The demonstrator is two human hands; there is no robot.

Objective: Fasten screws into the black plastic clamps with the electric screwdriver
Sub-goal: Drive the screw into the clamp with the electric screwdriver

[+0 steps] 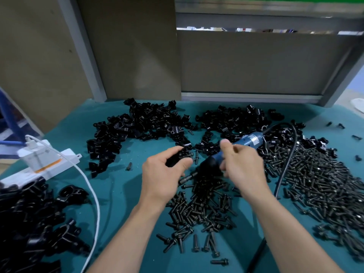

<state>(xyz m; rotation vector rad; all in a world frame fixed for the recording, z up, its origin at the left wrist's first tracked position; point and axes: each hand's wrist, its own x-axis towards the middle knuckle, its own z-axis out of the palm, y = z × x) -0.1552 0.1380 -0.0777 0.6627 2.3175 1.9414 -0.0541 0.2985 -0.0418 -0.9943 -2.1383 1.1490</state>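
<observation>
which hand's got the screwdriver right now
The right hand: its fingers curl round the blue electric screwdriver, whose tip points down at the screws. The left hand holds a black clamp instead.

White power strip (66, 157) and white cable (97, 209) on teal mat (122, 194).

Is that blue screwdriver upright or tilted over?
Tilted: the right hand holds the blue screwdriver slanted, bit end down near the screws, cord end farther away.

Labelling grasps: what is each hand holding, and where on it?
Left hand pinches a black plastic clamp between thumb and fingertips. Right hand grips the blue electric screwdriver round the middle of its body.
</observation>
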